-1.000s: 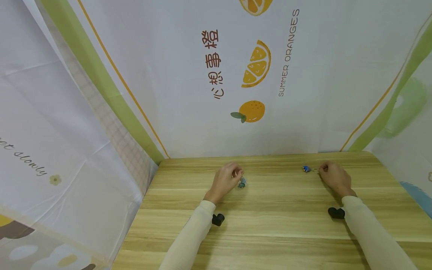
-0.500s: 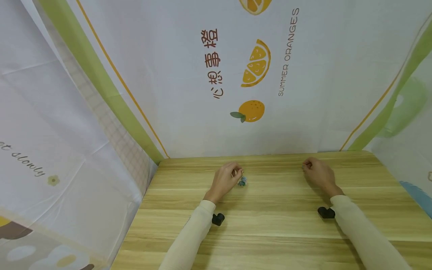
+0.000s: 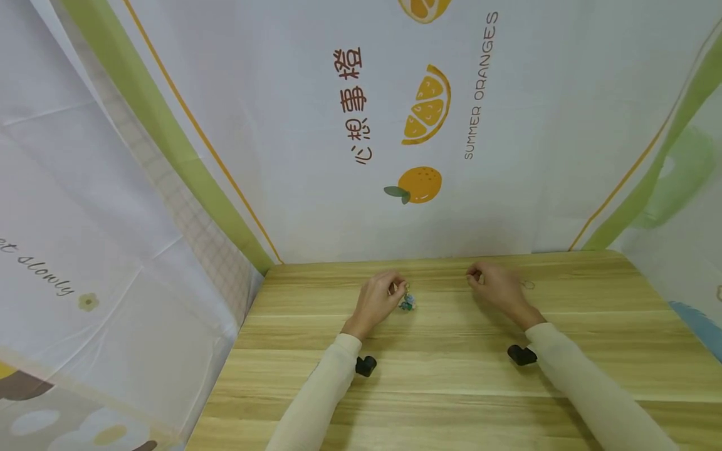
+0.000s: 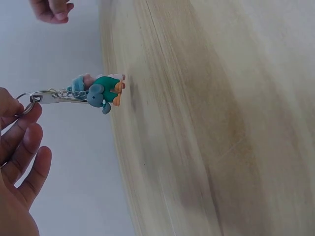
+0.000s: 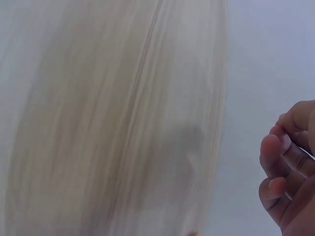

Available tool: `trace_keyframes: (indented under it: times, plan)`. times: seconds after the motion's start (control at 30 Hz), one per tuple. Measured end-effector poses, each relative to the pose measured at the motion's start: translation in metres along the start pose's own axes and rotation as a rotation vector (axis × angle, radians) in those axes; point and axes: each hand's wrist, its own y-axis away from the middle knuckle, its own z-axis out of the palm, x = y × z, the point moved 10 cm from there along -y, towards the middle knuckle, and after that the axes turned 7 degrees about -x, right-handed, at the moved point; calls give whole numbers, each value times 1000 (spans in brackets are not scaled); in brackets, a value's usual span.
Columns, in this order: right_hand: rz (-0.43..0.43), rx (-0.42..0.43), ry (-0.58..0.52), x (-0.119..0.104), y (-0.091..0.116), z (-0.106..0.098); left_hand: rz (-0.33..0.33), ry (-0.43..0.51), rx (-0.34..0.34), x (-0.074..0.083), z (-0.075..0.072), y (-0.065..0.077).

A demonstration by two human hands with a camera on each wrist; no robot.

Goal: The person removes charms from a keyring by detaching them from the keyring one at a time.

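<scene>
My left hand (image 3: pixel 373 302) pinches the metal ring of a keychain (image 4: pixel 106 93) between thumb and fingertips. Small figurines dangle from it on chains, one in green with a grey head and orange feet. In the head view this keychain hangs low over the wooden table. To the right, my right hand (image 3: pixel 499 293) hovers with its fingers loosely bent and nothing between them. A thin key ring (image 3: pixel 528 285) lies on the table just beyond that hand, which hides the blue charm beside it. At the right wrist view's bottom edge shows a tiny orange tip (image 5: pixel 194 234).
The wood-grain table (image 3: pixel 440 401) reaches back to a white cloth (image 3: pixel 304 188) printed with oranges. Another printed cloth (image 3: pixel 130 269) hangs at the left. Black wrist-worn pieces (image 3: pixel 521 355) stick out by both sleeves.
My right hand has let go of the blue charm's ring and moved left across it, toward my left hand. The left hand stays put with its keychain, which swings slightly.
</scene>
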Motion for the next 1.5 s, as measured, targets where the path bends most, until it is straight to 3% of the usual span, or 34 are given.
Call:
trace_keyframes:
  times: [0.2, 0.8, 0.97, 1.2, 1.5]
  plan:
    - [-41, -44, -8, -25, -7, 11, 14, -10, 0, 4, 0, -1]
    - [-188, -68, -76, -88, -10, 37, 53, -10, 34, 12, 1, -2]
    - [-196, -90, -94, -97, -12, 48, 41, 12, 22, 11, 2, -4]
    - [-273, -7, -86, -109, -8, 50, 43, 35, 20, 13, 5, -5]
    - [-254, 15, -139, -107, -5, 49, 63, 40, 15, 16, 8, -4]
